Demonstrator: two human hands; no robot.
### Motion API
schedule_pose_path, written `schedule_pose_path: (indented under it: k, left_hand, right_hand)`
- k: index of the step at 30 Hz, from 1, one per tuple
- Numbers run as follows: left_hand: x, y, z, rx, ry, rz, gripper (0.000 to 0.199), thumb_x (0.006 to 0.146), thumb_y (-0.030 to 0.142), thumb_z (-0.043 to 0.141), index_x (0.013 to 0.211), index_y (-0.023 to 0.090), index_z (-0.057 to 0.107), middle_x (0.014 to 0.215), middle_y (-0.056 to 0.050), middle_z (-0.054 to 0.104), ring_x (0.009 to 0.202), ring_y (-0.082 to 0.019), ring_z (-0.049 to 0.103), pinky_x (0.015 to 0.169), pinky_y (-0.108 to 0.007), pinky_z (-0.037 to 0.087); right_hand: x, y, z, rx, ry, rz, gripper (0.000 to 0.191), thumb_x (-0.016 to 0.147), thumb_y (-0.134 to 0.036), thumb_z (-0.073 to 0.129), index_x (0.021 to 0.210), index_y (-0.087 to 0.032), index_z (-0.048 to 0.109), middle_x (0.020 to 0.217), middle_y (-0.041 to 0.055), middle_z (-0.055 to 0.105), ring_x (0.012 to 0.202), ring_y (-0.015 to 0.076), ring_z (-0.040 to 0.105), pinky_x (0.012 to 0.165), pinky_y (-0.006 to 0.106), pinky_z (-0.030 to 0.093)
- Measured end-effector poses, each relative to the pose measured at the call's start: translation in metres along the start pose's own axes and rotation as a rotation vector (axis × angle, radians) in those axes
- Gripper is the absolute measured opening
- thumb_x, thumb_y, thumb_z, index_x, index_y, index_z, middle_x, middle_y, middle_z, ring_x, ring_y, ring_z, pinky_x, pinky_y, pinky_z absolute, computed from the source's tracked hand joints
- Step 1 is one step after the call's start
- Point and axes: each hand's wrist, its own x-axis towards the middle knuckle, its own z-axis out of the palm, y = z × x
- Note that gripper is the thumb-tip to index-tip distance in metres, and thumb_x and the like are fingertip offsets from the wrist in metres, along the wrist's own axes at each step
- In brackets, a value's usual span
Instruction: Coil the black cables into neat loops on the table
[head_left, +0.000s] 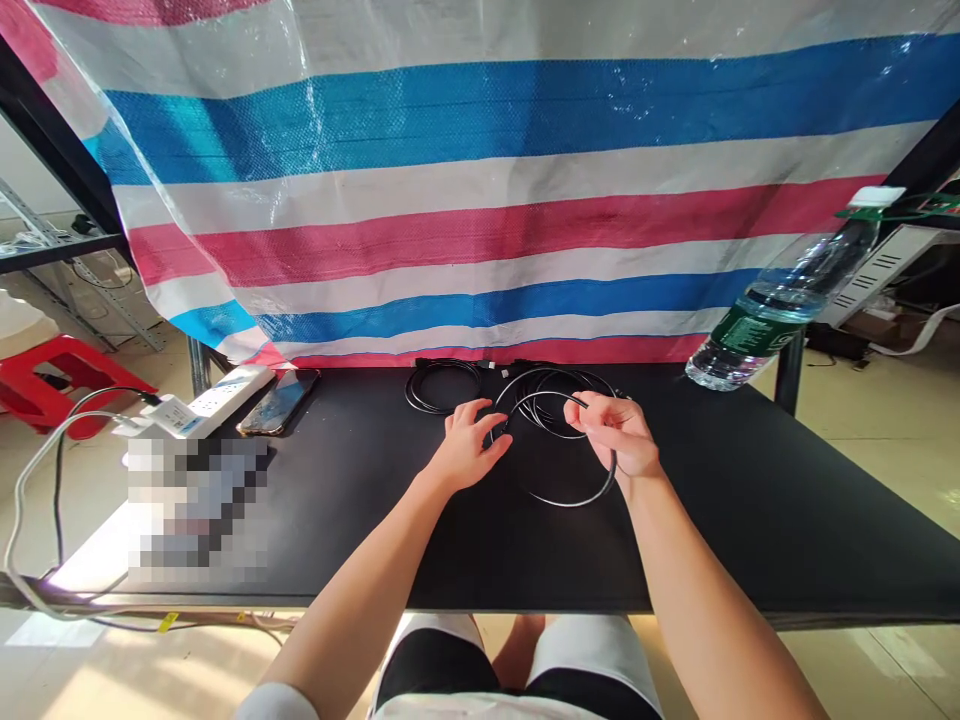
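Observation:
My right hand (622, 435) is closed on a black cable (613, 470), pinching it between thumb and fingers. The cable curves in a loose loop between my two hands, low over the black table (345, 510). My left hand (472, 445) has its fingers spread, palm down, at the left side of that loop; its fingertips are close to the cable, and whether they touch it is unclear. Behind my right hand lies a coiled black cable (544, 405). A smaller coiled black cable (429, 405) rests just beyond my left hand.
A water bottle (772, 315) stands at the table's back right. At the left are a white power strip (229, 398), a phone (279, 403) and a blurred item. A striped plastic sheet (450, 240) hangs behind the table. A red stool (64, 385) is on the floor.

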Motion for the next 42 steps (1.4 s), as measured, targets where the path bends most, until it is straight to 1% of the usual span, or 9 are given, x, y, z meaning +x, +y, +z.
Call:
schedule_pose_path:
  k: [7,13,17,20,23,28,31,38,42]
  left_hand:
    - [0.0,0.008,0.007,-0.013,-0.101,-0.026,0.033,0.086,0.043,0.056,0.114,0.027,0.066,0.132,-0.009,0.053,0.127,-0.028,0.044,0.106,-0.051,0.037]
    - [0.004,0.007,0.006,-0.195,0.277,-0.045,0.018,0.087,0.031,0.056,0.098,0.022,0.065,0.126,-0.012,0.056,0.122,-0.024,0.05,0.103,-0.04,0.043]
    - [0.002,0.012,0.0,-0.408,0.262,-0.089,0.018,0.088,0.036,0.051,0.089,0.021,0.061,0.087,-0.006,0.066,0.082,-0.018,0.061,0.074,-0.033,0.051]
    - [0.001,0.016,-0.002,-0.714,0.131,-0.131,0.036,0.085,0.053,0.051,0.072,0.02,0.053,0.052,0.004,0.047,0.048,-0.01,0.043,0.048,-0.024,0.039]
    - [0.003,0.011,-0.009,-1.021,0.176,-0.15,0.054,0.071,0.068,0.06,0.055,0.021,0.039,0.043,0.009,0.031,0.038,-0.005,0.028,0.039,-0.021,0.024]
    - [0.004,-0.009,-0.045,-1.503,0.481,-0.247,0.06,0.078,0.062,0.058,0.049,0.021,0.026,0.043,0.009,0.019,0.031,-0.004,0.021,0.035,-0.02,0.02]
    - [0.001,-0.021,-0.068,-1.66,0.573,-0.267,0.057,0.089,0.057,0.041,0.048,0.02,0.027,0.043,0.008,0.019,0.031,-0.005,0.02,0.034,-0.021,0.021]
    - [-0.008,-0.05,-0.087,-1.791,0.782,-0.251,0.06,0.089,0.061,0.034,0.046,0.02,0.025,0.045,0.007,0.014,0.035,-0.007,0.016,0.035,-0.021,0.023]
    - [-0.014,-0.067,-0.099,-1.807,1.029,-0.314,0.057,0.09,0.059,0.025,0.048,0.021,0.025,0.044,0.007,0.014,0.036,-0.008,0.017,0.035,-0.021,0.023]
  right_hand:
    - [-0.004,-0.003,-0.004,0.133,-0.046,0.089,0.046,0.064,-0.061,0.048,0.042,-0.025,0.029,0.049,0.0005,0.025,0.058,0.0212,0.04,0.058,0.041,0.035]
    - [0.0,-0.005,0.001,0.125,-0.05,0.101,0.04,0.062,-0.062,0.051,0.049,-0.025,0.043,0.053,0.004,0.044,0.06,0.021,0.043,0.053,0.038,0.036]
    - [0.001,-0.005,0.01,0.209,-0.177,0.087,0.031,0.06,-0.053,0.062,0.05,-0.023,0.058,0.052,0.0052,0.054,0.055,0.0193,0.047,0.053,0.036,0.038]
    - [-0.001,-0.001,0.01,0.322,-0.263,0.13,0.029,0.06,-0.049,0.065,0.07,-0.023,0.072,0.065,0.0073,0.067,0.058,0.0201,0.054,0.054,0.035,0.039]
    - [-0.003,0.004,-0.009,0.419,-0.017,0.157,0.038,0.059,-0.051,0.064,0.087,-0.027,0.072,0.086,0.0077,0.073,0.071,0.024,0.063,0.054,0.034,0.043]
    - [0.001,0.023,-0.068,0.352,0.877,0.057,0.018,0.063,-0.041,0.055,0.07,-0.025,0.06,0.071,-0.0008,0.065,0.06,0.014,0.059,0.051,0.026,0.046]
    - [0.006,0.042,-0.083,-0.018,1.06,0.231,0.012,0.06,-0.031,0.06,0.069,-0.023,0.059,0.064,-0.0007,0.063,0.06,0.0155,0.061,0.048,0.025,0.045]
    - [0.006,0.069,-0.066,-0.818,0.538,0.356,0.009,0.061,-0.019,0.065,0.068,-0.024,0.068,0.074,0.0053,0.073,0.08,0.0257,0.069,0.079,0.039,0.054]
    - [0.001,0.064,-0.068,-0.931,0.482,0.439,0.014,0.062,-0.015,0.06,0.071,-0.023,0.068,0.072,0.0048,0.073,0.076,0.0246,0.07,0.074,0.036,0.054]
